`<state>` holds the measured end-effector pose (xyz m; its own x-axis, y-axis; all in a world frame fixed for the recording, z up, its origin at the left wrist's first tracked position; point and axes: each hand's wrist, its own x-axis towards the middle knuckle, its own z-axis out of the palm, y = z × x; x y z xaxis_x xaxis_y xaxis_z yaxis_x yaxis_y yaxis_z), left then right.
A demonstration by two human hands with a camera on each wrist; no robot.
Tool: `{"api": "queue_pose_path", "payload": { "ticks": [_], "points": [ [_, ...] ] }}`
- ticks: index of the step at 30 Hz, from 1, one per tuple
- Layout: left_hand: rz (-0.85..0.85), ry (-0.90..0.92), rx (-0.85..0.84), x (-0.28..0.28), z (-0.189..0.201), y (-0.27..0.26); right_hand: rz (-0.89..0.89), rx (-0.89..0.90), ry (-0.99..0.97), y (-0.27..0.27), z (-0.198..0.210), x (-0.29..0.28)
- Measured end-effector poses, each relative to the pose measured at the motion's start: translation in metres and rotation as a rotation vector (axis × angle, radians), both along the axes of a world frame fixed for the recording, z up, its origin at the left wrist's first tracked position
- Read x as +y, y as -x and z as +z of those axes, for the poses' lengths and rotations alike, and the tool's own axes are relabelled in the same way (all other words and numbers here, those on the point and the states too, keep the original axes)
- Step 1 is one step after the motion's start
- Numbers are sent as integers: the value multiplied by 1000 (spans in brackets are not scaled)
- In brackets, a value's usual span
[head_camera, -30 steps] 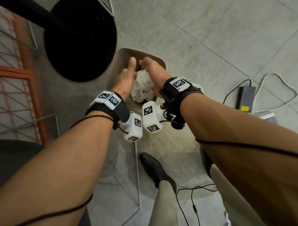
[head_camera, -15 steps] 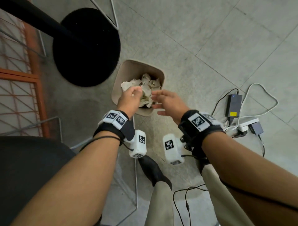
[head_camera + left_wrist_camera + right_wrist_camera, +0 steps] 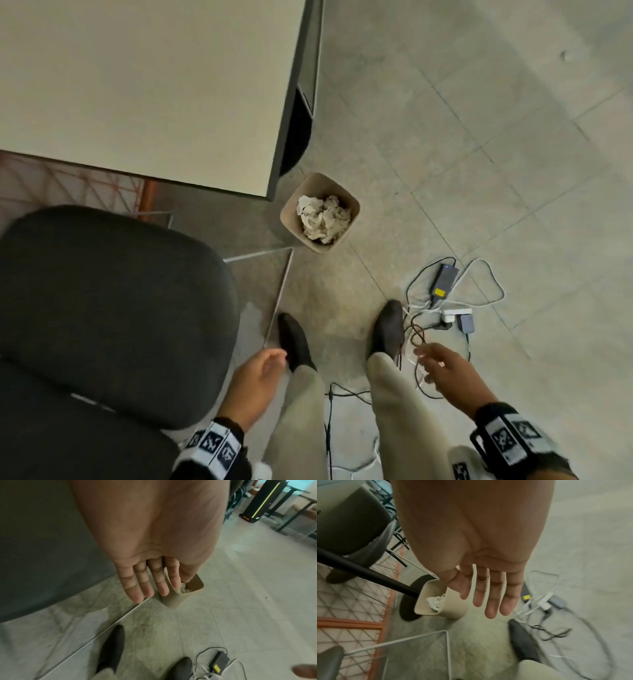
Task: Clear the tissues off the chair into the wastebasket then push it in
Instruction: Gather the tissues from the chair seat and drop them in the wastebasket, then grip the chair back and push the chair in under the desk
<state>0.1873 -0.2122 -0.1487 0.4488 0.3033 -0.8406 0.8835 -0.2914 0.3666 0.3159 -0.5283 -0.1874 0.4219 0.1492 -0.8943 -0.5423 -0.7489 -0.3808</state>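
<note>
A beige wastebasket (image 3: 352,202) stands on the floor by the table's corner, filled with crumpled white tissues (image 3: 323,219). The dark grey chair (image 3: 102,301) fills the lower left of the head view, its seat bare of tissues. My left hand (image 3: 263,368) hangs beside the chair's right edge, fingers straight and holding nothing (image 3: 145,582). My right hand (image 3: 442,366) hovers over the cables at the right, fingers spread and empty (image 3: 489,596). The wastebasket also shows past the fingers in both wrist views (image 3: 173,600) (image 3: 452,609).
A pale table (image 3: 147,85) juts over the upper left. Power adapters and tangled cables (image 3: 445,301) lie on the tiled floor right of my shoes (image 3: 294,335). The chair's thin metal frame (image 3: 279,298) runs along the floor. An orange wire rack (image 3: 351,601) stands at the left.
Both hands have let the tissues drop into the wastebasket and pulled back toward my body. My head has risen, so the table and chair now show.
</note>
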Motion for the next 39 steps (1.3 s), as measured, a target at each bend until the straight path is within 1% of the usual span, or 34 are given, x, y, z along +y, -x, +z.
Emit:
{"api": "queue_pose_path", "payload": {
  "ticks": [2, 5, 7, 10, 11, 13, 14, 15, 16, 17, 19, 20, 24, 28, 31, 34, 37, 39],
  "points": [
    [29, -22, 52, -3, 24, 42, 34, 16, 54, 5, 24, -28],
    [147, -61, 148, -10, 55, 103, 57, 12, 121, 6, 55, -62],
    [263, -63, 198, -16, 70, 151, 38, 12, 162, 10, 72, -82],
    [443, -82, 324, -24, 87, 220, 10, 40, 217, 21, 100, -102],
    [533, -41, 346, -30, 100, 231, 6, 41, 229, 27, 109, -107],
    [592, 66, 396, -34, 120, 253, 15, 59, 255, 40, 122, -112],
    [602, 91, 391, -37, 132, 264, 31, 77, 268, 47, 128, -111],
    [682, 115, 373, -41, 140, 275, 47, 86, 277, 56, 134, -109],
    [740, 106, 343, -45, 148, 287, 61, 87, 288, 63, 139, -104],
    [769, 68, 345, -48, 148, 302, 77, 83, 292, 69, 143, -97],
    [821, 60, 330, -56, 146, 339, 117, 60, 295, 81, 147, -81],
    [804, 55, 317, -60, 138, 361, 149, 47, 289, 88, 150, -72],
    [841, 14, 251, -60, 143, 402, 230, -19, 262, 122, 159, -30],
    [917, 54, 221, -50, 150, 452, 350, -74, 235, 157, 173, 17],
    [936, 24, 194, -36, 154, 497, 504, -126, 156, 179, 183, 53],
    [958, -36, 129, -26, 162, 535, 672, -218, 51, 200, 206, 102],
    [954, -99, 27, -14, 170, 553, 828, -336, -86, 218, 236, 150],
    [966, -144, -52, -2, 180, 554, 905, -393, -161, 229, 259, 177]
  ]
}}
